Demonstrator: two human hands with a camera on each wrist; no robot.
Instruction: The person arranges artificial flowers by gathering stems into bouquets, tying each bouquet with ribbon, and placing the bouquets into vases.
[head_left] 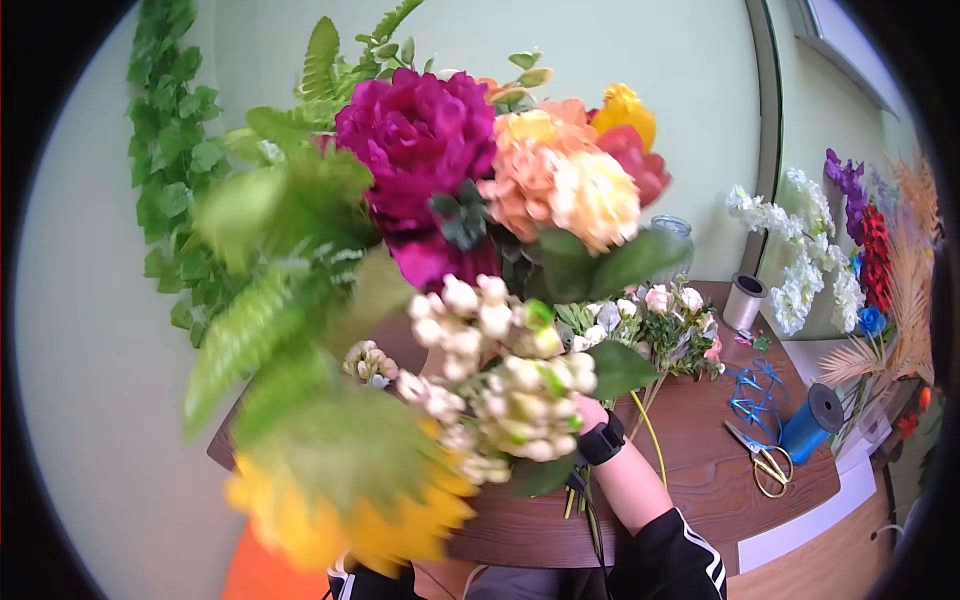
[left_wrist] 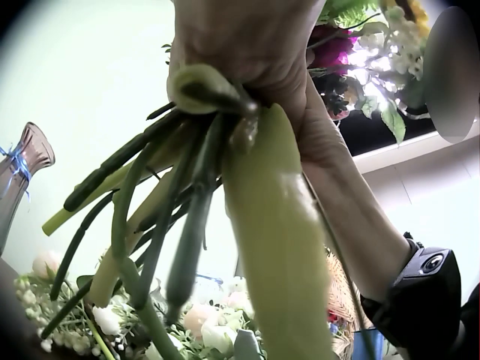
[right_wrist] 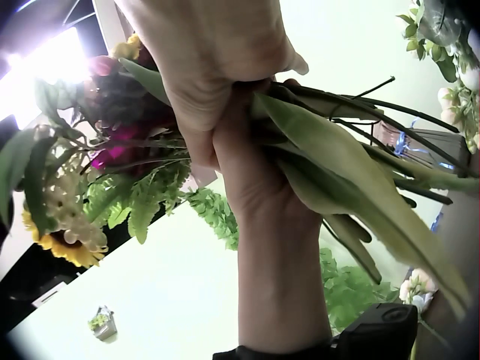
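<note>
A large bouquet of artificial flowers [head_left: 425, 150] fills the middle of the head view. It has a magenta peony, peach blooms [head_left: 560, 175], white berries [head_left: 535, 400], fern leaves and a blurred yellow sunflower [head_left: 350, 510] hanging low. Both hands grip its stems together. My right hand [right_wrist: 217, 67] wraps round them in the right wrist view; in the head view only its edge and wrist show beside the berries. Flowers hide my left hand in the head view, but the left wrist view shows that hand [left_wrist: 244, 45] closed round the bundle, with green stems [left_wrist: 199, 217] fanning out below.
On the brown table [head_left: 690, 430] lie small pale roses [head_left: 675, 310], gold-handled scissors [head_left: 765, 465] and loose blue ribbon [head_left: 755, 395]. A blue ribbon spool [head_left: 810, 425] and a white spool [head_left: 745, 303] stand at the right. Behind is a glass jar [head_left: 672, 235]; more flowers [head_left: 875, 255] stand far right.
</note>
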